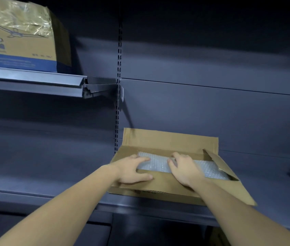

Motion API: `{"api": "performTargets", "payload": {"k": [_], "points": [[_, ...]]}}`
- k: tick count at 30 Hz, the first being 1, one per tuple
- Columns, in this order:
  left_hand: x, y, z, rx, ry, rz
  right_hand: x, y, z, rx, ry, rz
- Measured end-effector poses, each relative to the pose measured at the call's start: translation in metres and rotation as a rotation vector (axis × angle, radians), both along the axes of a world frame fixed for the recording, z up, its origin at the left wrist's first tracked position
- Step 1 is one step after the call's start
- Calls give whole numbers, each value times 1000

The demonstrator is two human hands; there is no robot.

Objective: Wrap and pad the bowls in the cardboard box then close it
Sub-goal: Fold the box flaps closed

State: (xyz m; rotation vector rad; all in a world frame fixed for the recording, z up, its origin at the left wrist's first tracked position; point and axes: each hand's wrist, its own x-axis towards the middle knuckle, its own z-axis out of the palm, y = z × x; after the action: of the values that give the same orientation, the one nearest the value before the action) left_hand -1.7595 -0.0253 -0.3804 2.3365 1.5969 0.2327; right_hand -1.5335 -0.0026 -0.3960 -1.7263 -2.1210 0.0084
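Box (pixel 158 187) sits on the lower shelf (pixel 60 176), top open: rear flap (pixel 170 139) stands up against the back panel, right flap (pixel 238 189) hangs out and down. Bubble wrap (pixel 210 168) covers the inside wall to wall. No bowls visible, presumably under the wrap. Left hand (pixel 131 170) is at the near-left corner, fingers fairly straight and flat on the wrap, thumb lying along the front wall; reads as pressing, not gripping. Right hand (pixel 185 169) is mid-box with fingers curled, tips dug into the wrap; can't tell if it's pinching a fold or just pushing it down. Looks like the padding step, tucking the top layer before closing. Handling: wrap is light, soft and springy, so it will likely lift back up unless the edges get tucked down between contents and walls; take it at the edges, not the middle. Bowls are fragile, so press with flat fingers and spread the load. Cardboard is thin and bends at the creases; fold flaps from their free edges. Box is probably light enough to slide on the smooth shelf, so brace the front wall with one hand while folding. Fan carton (pixel 20 36) on the upper shelf (pixel 34 77) is well clear.
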Motion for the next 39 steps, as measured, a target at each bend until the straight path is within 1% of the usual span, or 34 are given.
{"api": "performTargets", "payload": {"k": [3, 7, 13, 15, 19, 24, 27, 30, 33, 36, 39], "points": [[3, -5, 3, -103, 115, -48, 7, -5, 0, 12, -9, -8], [4, -6, -1, -113, 265, -68, 15, -15, -5, 6, -21, -14], [3, -13, -5, -77, 317, -55, 37, -27, -13, -43, 17, -45], [1, -15, -6, -69, 308, -59, 40, -29, -17, -59, 30, -54], [-4, -17, -1, -72, 221, -69, 40, -35, -7, -4, 56, -64], [-5, -20, 8, -8, 117, -61, 43, -38, 15, 170, 0, -93], [0, -21, 22, 56, 158, -46, 50, -35, 21, 255, -17, -141], [6, -16, 36, 156, 236, 26, 60, -30, 27, 338, -1, -163], [7, -2, 40, 216, 237, 86, 66, -22, 34, 428, 3, -157], [6, 11, 40, 307, 224, 87, 68, -9, 37, 406, -28, -163], [4, 24, 40, 387, 138, 67, 70, 9, 41, 363, -28, -155]]}}
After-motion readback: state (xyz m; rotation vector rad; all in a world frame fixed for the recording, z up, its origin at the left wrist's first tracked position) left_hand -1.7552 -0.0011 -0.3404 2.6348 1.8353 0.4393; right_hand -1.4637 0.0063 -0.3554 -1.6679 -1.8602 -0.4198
